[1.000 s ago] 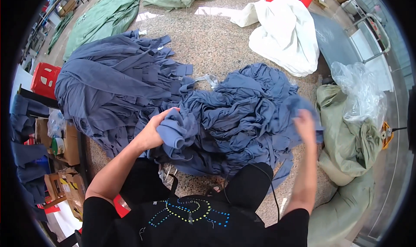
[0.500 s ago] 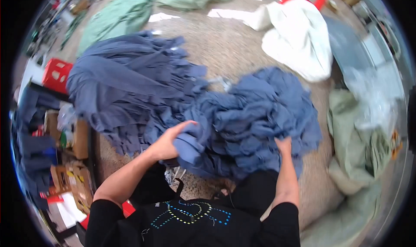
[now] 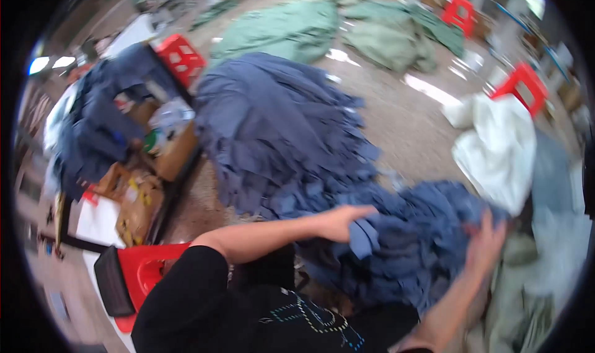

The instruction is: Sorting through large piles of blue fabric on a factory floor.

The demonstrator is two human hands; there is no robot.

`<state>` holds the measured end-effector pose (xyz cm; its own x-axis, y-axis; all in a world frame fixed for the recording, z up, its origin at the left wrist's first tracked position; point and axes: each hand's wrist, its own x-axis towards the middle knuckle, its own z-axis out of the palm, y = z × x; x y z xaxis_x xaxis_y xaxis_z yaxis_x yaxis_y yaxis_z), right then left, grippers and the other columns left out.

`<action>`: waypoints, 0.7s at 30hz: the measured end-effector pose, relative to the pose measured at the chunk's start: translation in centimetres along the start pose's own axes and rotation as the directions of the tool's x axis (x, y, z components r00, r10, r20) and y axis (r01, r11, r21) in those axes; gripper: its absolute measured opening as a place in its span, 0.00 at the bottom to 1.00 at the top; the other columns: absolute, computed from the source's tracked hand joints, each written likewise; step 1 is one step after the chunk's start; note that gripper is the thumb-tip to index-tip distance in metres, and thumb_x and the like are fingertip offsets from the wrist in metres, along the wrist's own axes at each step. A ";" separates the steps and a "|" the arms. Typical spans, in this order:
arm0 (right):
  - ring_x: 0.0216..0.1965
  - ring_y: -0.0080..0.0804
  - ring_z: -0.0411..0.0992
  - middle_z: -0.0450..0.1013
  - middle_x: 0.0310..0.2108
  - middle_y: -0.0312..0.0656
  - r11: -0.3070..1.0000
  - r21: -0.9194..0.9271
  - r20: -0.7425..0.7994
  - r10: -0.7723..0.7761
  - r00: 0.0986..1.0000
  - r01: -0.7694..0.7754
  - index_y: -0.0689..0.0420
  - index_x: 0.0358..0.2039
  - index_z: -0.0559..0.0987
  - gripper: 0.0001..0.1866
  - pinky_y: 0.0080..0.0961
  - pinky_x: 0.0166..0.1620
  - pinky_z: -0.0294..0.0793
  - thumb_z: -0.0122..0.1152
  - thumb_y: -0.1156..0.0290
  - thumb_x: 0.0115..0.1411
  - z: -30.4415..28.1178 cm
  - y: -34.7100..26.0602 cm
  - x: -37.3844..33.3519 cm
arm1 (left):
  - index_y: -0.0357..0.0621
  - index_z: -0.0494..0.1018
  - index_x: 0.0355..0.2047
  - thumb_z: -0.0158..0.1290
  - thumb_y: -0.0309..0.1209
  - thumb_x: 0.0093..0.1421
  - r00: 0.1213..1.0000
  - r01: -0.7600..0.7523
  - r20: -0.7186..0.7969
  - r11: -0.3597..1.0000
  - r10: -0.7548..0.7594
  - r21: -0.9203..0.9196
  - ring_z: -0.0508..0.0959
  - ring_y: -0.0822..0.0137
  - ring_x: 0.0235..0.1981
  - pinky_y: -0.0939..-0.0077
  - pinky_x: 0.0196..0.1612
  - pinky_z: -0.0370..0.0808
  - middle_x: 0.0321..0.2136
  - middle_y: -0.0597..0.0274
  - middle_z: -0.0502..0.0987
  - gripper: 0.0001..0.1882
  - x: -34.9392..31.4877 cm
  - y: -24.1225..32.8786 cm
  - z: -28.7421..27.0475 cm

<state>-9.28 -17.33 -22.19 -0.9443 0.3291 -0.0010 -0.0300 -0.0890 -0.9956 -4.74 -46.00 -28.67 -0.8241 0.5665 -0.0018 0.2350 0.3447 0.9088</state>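
Note:
My left hand [image 3: 338, 223] is closed around a bunched fold of blue cloth [image 3: 364, 238]. That fold lies over the crumpled heap of blue fabric [image 3: 418, 244] on the floor in front of me. At the heap's right edge, my right hand [image 3: 484, 241] is raised with its fingers spread, somewhat blurred, and I see nothing gripped in it. Farther off to the left, a larger pile of blue fabric pieces [image 3: 266, 117] adjoins the heap, its layered ends fanning out to the right.
A white sack [image 3: 499, 154] lies beyond the heap, near a red stool [image 3: 525, 88]. Green sheets [image 3: 279, 30] cover floor at the back. On the left stand a cardboard box [image 3: 139, 207], another red stool [image 3: 181, 57] and a red seat [image 3: 149, 269].
The view has swung left, so the piles appear farther right. My right hand has come off the fabric and opened at the heap's right side. My left hand keeps its hold on the cloth.

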 end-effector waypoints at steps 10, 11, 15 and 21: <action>0.20 0.18 0.65 0.69 0.22 0.34 0.956 -0.226 0.573 -0.024 0.819 0.186 0.62 0.29 0.71 0.05 0.13 0.23 0.66 0.50 0.75 0.53 9.0 -7.4 -2.8 | 0.38 0.34 0.57 0.53 0.23 0.40 0.941 -0.319 -0.174 0.933 0.291 -0.163 0.65 0.65 0.47 0.77 0.48 0.60 0.47 0.46 0.62 0.49 2.6 7.4 -0.9; 0.22 0.16 0.63 0.67 0.21 0.33 0.903 -0.270 0.653 -0.085 0.753 0.335 0.62 0.29 0.71 0.05 0.12 0.24 0.63 0.48 0.76 0.53 10.1 -8.1 -4.6 | 0.33 0.39 0.55 0.52 0.21 0.38 0.933 -0.344 -0.219 0.890 0.286 -0.300 0.67 0.65 0.44 0.77 0.46 0.62 0.43 0.46 0.65 0.46 3.1 7.7 -0.4; 0.24 0.19 0.63 0.67 0.23 0.33 0.766 -0.266 0.739 -0.227 0.634 0.585 0.62 0.31 0.71 0.06 0.16 0.29 0.63 0.49 0.75 0.52 10.9 -10.1 -6.7 | 0.36 0.66 0.32 0.53 0.25 0.42 0.946 -0.301 -0.221 0.897 0.237 -0.324 0.70 0.72 0.33 0.76 0.36 0.68 0.29 0.56 0.72 0.15 3.3 9.7 -2.9; 0.42 0.36 0.63 0.65 0.40 0.47 0.942 0.144 0.672 -0.318 0.669 0.303 0.64 0.45 0.62 0.31 0.27 0.47 0.60 0.61 0.64 0.43 8.5 -4.9 -2.4 | 0.35 0.66 0.34 0.55 0.27 0.45 0.883 -0.437 -0.369 0.796 0.290 -0.419 0.66 0.80 0.32 0.80 0.36 0.68 0.29 0.66 0.71 0.16 1.9 9.9 -6.3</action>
<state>-9.68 -25.67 -16.50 -0.8424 -0.3829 0.3790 -0.3618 -0.1193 -0.9246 -7.29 -46.23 -17.01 -0.8496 0.3243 0.4159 0.3308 -0.2865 0.8991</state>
